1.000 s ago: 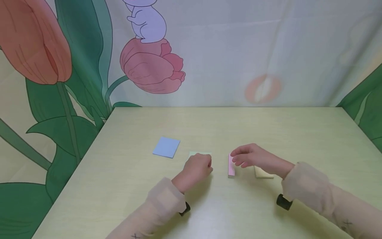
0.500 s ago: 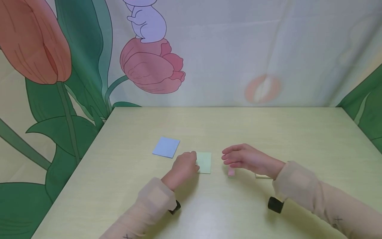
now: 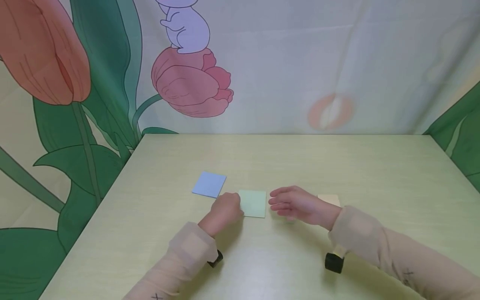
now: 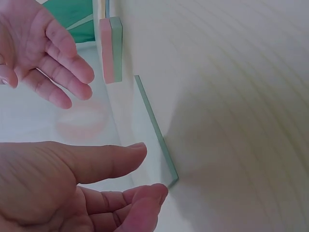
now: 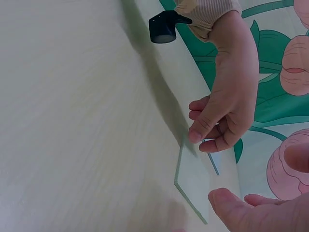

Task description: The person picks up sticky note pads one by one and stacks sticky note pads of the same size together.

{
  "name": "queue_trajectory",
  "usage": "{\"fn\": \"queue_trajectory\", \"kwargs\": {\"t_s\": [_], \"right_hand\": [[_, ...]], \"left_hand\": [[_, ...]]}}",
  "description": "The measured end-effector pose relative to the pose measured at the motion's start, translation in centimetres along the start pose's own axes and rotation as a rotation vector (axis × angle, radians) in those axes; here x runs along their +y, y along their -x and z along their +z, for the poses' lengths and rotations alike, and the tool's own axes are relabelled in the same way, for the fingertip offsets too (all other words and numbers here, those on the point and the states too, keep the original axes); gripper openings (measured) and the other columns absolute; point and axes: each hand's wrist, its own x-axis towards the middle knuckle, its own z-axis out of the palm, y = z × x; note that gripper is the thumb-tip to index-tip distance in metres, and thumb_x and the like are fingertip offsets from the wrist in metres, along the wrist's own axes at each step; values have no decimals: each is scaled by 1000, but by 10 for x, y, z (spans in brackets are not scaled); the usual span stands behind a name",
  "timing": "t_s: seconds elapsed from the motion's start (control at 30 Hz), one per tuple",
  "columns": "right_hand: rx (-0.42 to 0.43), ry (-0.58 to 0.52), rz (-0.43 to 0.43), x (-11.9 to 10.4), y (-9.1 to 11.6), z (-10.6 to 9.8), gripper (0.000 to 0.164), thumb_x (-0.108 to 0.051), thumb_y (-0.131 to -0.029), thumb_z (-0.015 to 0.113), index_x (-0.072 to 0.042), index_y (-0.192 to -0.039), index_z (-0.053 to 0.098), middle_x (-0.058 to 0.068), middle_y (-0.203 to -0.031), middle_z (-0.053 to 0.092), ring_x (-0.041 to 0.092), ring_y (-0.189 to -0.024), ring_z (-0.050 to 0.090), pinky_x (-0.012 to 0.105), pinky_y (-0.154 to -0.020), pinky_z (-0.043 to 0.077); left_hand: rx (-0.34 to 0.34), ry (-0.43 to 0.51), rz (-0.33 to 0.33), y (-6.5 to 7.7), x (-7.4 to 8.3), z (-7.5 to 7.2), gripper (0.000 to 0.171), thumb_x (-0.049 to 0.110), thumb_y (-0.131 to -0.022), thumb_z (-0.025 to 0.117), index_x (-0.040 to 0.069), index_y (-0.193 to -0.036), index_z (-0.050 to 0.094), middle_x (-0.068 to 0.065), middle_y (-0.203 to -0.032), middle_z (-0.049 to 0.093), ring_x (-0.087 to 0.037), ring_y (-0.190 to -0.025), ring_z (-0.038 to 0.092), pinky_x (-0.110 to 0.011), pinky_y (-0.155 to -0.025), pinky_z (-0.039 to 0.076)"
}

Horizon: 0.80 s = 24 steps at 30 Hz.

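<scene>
A pale green square [image 3: 253, 204] lies on the table between the hands. My left hand [image 3: 225, 212] is at its left edge, fingers bent and thumb apart from them. In the left wrist view, the gap between thumb and fingertips shows nothing held, close by a corner of the square. My right hand [image 3: 294, 205] hovers to the right of it, fingers loosely extended and holding nothing. A narrow pink piece [image 3: 290, 219] is mostly hidden beneath the right hand; the left wrist view shows it as a pink layer [image 4: 106, 50] beside a green layer [image 4: 117, 50].
A blue square [image 3: 209, 184] lies behind and left of the left hand. The cream pad [image 3: 328, 199] sits partly hidden behind the right wrist. The table [image 3: 285, 154] ends at a curtain [image 3: 273, 66] printed with tulips. Black wrist cameras [image 3: 334, 263] hang under both sleeves.
My left hand has drawn back leftward off the green square, which now shows almost whole and stays in place. My right hand has moved left, over the pink piece.
</scene>
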Motion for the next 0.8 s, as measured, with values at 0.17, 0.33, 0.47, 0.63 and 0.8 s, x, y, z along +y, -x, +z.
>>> {"fn": "queue_trajectory", "kwargs": {"t_s": [0.17,0.33,0.47,0.63,0.8], "right_hand": [[9,-16,13,4,-6,5,52,-12,-87,45,10,-131,27,21,-124,41,23,-102,51,39,-101,33],[14,-34,7,6,-11,9,52,-9,-87,43,12,-131,25,20,-121,42,24,-104,50,42,-103,29],[18,-34,6,9,-14,11,53,-8,-86,43,13,-131,24,13,-108,47,20,-98,51,42,-102,30],[27,-27,7,12,-19,13,54,-7,-85,43,13,-131,23,4,-92,49,13,-84,50,40,-100,33],[33,-26,12,14,-22,15,54,-7,-86,43,14,-131,22,9,-98,49,16,-90,50,40,-99,33]], "left_hand": [[-23,9,-13,0,-3,1,13,8,-78,58,4,-68,51,-1,-56,39,-12,-47,34,-21,-41,28],[-29,11,-17,1,-3,0,14,7,-77,57,5,-66,49,-1,-56,38,-13,-48,33,-21,-42,27],[-26,-1,-14,1,-4,-1,14,11,-78,61,4,-70,52,-2,-59,41,-13,-51,36,-22,-44,29],[-21,-8,-10,1,-4,-1,14,12,-77,62,4,-70,53,-2,-60,42,-14,-52,37,-22,-45,30],[-24,-4,-7,0,-4,0,14,12,-77,62,4,-70,53,-2,-61,43,-14,-54,38,-22,-46,31]]}}
